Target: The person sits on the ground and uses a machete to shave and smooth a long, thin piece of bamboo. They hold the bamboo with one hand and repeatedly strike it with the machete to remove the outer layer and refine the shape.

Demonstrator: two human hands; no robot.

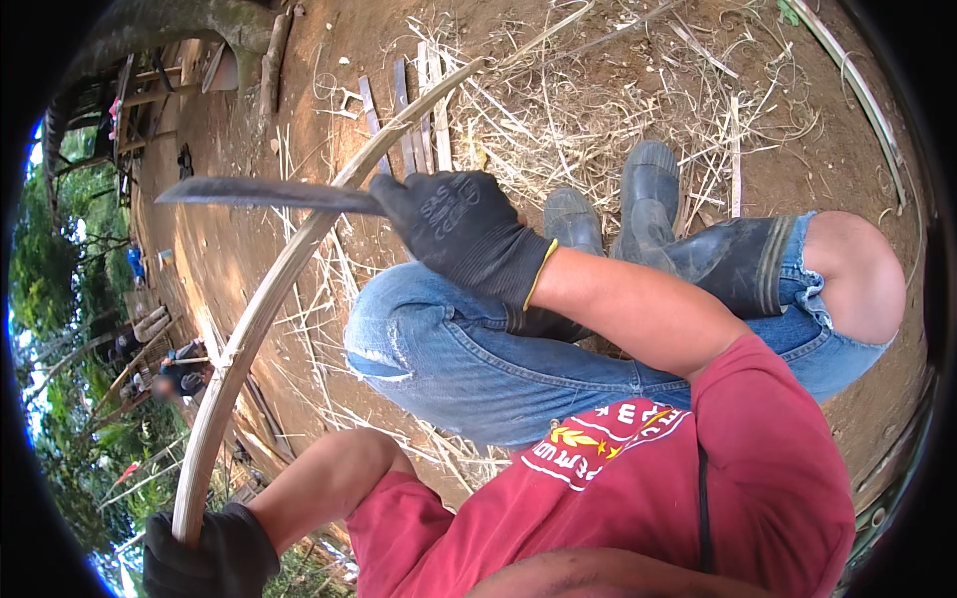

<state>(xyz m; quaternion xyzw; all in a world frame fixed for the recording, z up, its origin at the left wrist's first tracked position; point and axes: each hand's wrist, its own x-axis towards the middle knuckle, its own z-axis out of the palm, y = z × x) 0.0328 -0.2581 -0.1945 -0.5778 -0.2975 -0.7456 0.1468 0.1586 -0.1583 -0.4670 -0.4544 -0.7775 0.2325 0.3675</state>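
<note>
— Across the lap, what lies there?
— One long bamboo strip, curving from lower left up toward the straw-littered ground.
— And the hands?
— Both gloved, well apart. The left hand is clamped on the strip's lower end; the right hand grips a dark knife, its blade laid against the strip above the jeans and rubber boots

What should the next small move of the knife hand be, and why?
Probably draw the blade a little further along the bamboo strip. The right hand holds the knife across the strip near its upper part, and the left hand grips the lower end, keeping it steady.
</note>
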